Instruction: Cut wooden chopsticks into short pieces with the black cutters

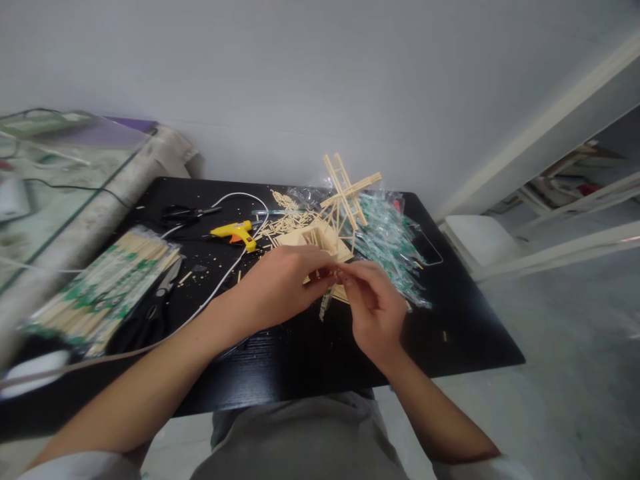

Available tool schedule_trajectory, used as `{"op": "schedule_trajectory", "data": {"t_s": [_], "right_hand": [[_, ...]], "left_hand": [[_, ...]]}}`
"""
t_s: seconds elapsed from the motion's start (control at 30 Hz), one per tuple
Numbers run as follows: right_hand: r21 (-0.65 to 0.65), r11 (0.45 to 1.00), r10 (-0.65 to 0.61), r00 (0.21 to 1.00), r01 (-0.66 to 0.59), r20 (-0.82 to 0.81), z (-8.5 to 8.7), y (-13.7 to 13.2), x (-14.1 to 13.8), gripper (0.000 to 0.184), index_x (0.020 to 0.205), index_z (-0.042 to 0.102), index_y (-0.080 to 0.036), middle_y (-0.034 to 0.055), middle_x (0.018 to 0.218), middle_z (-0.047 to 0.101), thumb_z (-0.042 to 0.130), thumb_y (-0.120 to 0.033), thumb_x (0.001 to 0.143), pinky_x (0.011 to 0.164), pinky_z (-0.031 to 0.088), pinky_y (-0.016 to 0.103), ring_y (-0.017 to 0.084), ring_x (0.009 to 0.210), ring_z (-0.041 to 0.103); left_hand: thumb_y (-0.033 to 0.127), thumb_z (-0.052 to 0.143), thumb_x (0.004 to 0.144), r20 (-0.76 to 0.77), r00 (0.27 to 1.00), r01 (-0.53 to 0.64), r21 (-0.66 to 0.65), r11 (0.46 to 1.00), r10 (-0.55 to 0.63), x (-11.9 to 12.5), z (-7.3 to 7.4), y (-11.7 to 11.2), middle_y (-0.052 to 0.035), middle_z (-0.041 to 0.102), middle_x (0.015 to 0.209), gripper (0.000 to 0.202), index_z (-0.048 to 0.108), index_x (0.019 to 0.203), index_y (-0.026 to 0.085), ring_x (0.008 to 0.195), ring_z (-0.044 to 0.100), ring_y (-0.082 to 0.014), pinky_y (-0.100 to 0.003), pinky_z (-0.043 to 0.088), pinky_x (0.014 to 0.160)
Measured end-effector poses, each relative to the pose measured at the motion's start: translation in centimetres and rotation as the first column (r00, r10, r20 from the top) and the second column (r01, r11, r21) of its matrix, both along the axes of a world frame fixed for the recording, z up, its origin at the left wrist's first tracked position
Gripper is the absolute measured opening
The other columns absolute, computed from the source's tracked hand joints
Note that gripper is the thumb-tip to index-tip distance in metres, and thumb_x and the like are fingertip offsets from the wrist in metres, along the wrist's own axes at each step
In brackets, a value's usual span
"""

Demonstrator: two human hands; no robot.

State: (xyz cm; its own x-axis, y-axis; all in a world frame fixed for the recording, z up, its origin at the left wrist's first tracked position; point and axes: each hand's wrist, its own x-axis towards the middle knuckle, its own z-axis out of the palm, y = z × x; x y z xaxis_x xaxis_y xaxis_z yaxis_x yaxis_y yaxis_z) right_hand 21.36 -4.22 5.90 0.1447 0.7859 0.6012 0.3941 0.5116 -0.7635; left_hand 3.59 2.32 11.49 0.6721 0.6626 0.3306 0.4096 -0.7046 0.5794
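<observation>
My left hand (pixel 284 283) and my right hand (pixel 374 303) meet above the middle of the black table (pixel 465 333), fingertips pinched together on a small wrapped chopstick packet (pixel 327 303) that hangs down between them. Just behind the hands stands a model built of wooden sticks (pixel 336 220), with a crossed windmill-like frame on top. A yellow glue gun (pixel 236 234) lies to the left of the model, its white cord (pixel 220 287) running toward me under my left forearm.
A bundle of wrapped chopsticks (pixel 103 290) lies at the table's left, scissors (pixel 165 287) beside it. Black pliers (pixel 187 213) lie at the back left. A pile of empty green-printed wrappers (pixel 395 247) covers the right. Loose sticks (pixel 285 217) are scattered behind the glue gun.
</observation>
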Motion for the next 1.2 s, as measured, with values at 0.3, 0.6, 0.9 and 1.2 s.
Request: {"op": "schedule_trajectory", "data": {"t_s": [0.3,0.6,0.9,1.2], "right_hand": [[-0.029,1.000,-0.004,0.994,0.001,-0.108,-0.2,0.0,-0.4,0.013,0.103,0.070,-0.024,0.0050,0.098,0.067,0.058,-0.020,0.101,0.080,0.061,0.033,0.020,0.090,0.069],[-0.161,0.977,0.105,0.970,-0.143,-0.221,-1.2,-0.2,-0.6,0.014,0.110,0.066,-0.024,0.0057,0.105,0.075,0.069,-0.028,0.097,0.087,0.066,0.032,0.019,0.095,0.076],[-0.182,0.978,0.074,0.986,-0.101,-0.152,-1.8,0.4,-0.5,0.010,0.101,0.071,-0.024,0.0031,0.094,0.081,0.075,-0.026,0.092,0.079,0.068,0.031,0.020,0.085,0.080],[-0.242,0.965,0.143,0.976,-0.100,0.164,-1.2,1.2,3.5,0.008,0.099,0.076,-0.023,0.0031,0.090,0.081,0.073,-0.028,0.093,0.076,0.066,0.033,0.019,0.075,0.079]], "left_hand": [[0.023,0.069,0.092,0.007,0.999,-0.040,-0.046,0.998,0.040,0.3,0.2,-0.1,0.0011,0.071,0.074,0.011,0.072,0.082,0.018,0.063,0.060,-0.0104,-0.024,0.044,0.062],[0.019,0.069,0.090,0.014,0.999,-0.034,-0.044,0.998,0.035,0.1,0.0,0.1,0.0016,0.071,0.073,0.006,0.074,0.085,0.019,0.063,0.059,-0.0099,-0.024,0.044,0.062],[0.021,0.066,0.092,0.085,0.993,-0.082,-0.001,0.997,0.082,-0.5,0.8,-0.1,0.0012,0.073,0.074,0.012,0.074,0.083,0.019,0.064,0.061,-0.0098,-0.022,0.046,0.060],[0.022,0.074,0.089,0.670,0.655,-0.457,-0.019,0.889,0.351,-4.2,3.8,0.9,0.0017,0.073,0.071,0.002,0.074,0.089,0.020,0.061,0.067,-0.0109,-0.022,0.052,0.049]]}}
